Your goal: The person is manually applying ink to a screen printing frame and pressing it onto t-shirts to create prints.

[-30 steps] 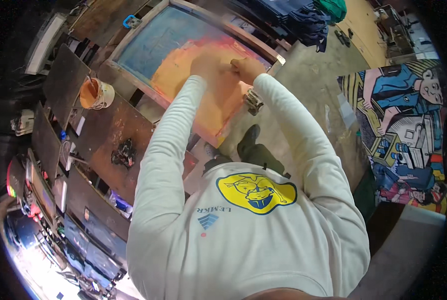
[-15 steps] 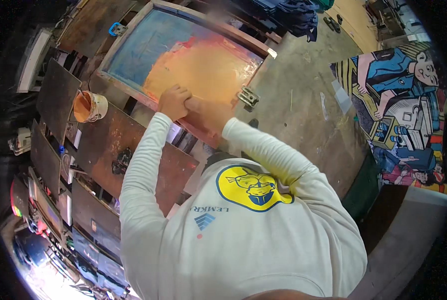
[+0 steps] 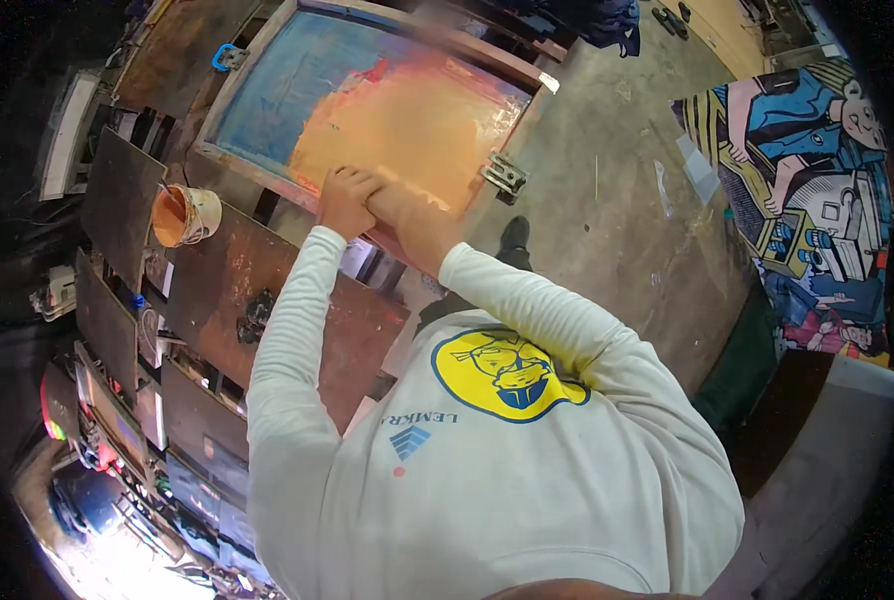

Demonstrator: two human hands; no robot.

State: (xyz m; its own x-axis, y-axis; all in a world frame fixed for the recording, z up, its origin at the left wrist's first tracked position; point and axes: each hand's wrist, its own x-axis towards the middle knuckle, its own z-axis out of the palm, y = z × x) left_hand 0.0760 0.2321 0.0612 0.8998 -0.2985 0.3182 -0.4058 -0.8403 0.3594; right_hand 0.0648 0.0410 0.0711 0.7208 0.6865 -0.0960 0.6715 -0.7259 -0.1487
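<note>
A wooden-framed screen holds blue ink and a broad spread of orange ink with red edges. At its near edge my left hand has curled fingers, close against my right hand. Both hands are closed over something low on the orange area, mostly hidden by them; I cannot make out what it is. The right hand is slightly blurred. A metal clamp sits on the right side of the frame, and a blue clip is at the upper left.
An orange-stained bucket with a stick stands left, among dark boards and a stained brown board with a dark rag. A painted panel is right, dark garments at the top. My shoe shows below the screen.
Both hands came from the upper right of the screen down and leftward to its near edge, then stayed there. My body and view shifted slightly, showing more of the screen's orange area.
</note>
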